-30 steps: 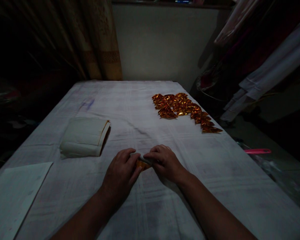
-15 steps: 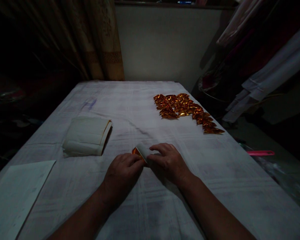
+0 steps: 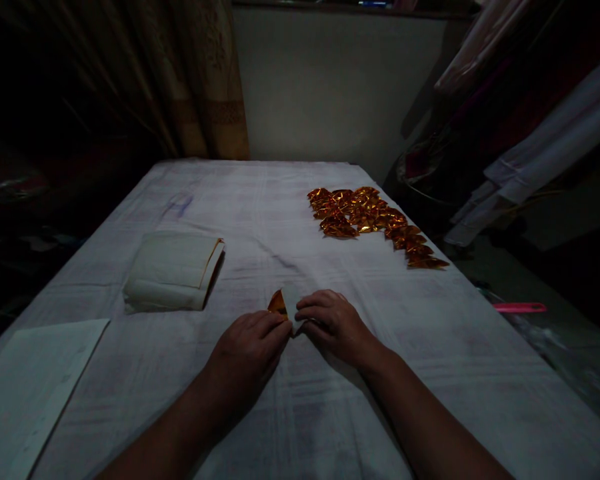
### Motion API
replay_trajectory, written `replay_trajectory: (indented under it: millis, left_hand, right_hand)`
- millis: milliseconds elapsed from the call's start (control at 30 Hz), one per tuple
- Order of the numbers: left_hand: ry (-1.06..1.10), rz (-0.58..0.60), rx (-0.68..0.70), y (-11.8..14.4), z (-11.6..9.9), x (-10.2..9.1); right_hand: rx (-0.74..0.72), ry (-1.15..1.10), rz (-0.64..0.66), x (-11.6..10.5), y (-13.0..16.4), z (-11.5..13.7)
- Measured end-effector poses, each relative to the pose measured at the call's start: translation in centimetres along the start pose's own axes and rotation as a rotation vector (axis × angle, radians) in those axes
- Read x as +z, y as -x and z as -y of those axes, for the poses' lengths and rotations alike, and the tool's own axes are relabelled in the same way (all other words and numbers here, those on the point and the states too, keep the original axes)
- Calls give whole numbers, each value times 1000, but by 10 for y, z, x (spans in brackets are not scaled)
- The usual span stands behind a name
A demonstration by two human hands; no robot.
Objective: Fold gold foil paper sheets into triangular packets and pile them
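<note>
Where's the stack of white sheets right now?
In the head view the stack of white sheets lies on the cloth-covered table, on the left, beyond and left of the left hand and above the flat sheet at the near-left corner.

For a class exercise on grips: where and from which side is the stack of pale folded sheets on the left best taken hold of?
The stack of sheets lies flat. Probably grip its right edge, coming from the right: the layers show loose there and that side faces the hands.
</note>
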State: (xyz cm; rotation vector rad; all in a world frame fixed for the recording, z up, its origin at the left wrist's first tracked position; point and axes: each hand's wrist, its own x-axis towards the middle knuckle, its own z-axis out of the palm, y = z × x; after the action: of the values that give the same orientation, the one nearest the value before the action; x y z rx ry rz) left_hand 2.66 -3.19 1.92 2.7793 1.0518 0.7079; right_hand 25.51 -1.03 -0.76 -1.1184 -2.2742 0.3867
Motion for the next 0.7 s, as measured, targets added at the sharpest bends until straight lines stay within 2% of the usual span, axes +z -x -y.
replay_trajectory:
  millis: [100,233,600,700]
  left_hand:
    - [-26,53,-13,2,-3,-1]
    - [-52,62,-17,5,-4,-1]
    - [-17,119,-33,8,-7,-2]
    - [4,96,-42,9,-6,-2]
  right_hand:
    - [-20,-2,16,-2,2,-2]
    - [-21,14,23,-5,3,-4]
    - [145,17,-35,4,-8,5]
    - [173,29,-44,6,-10,8]
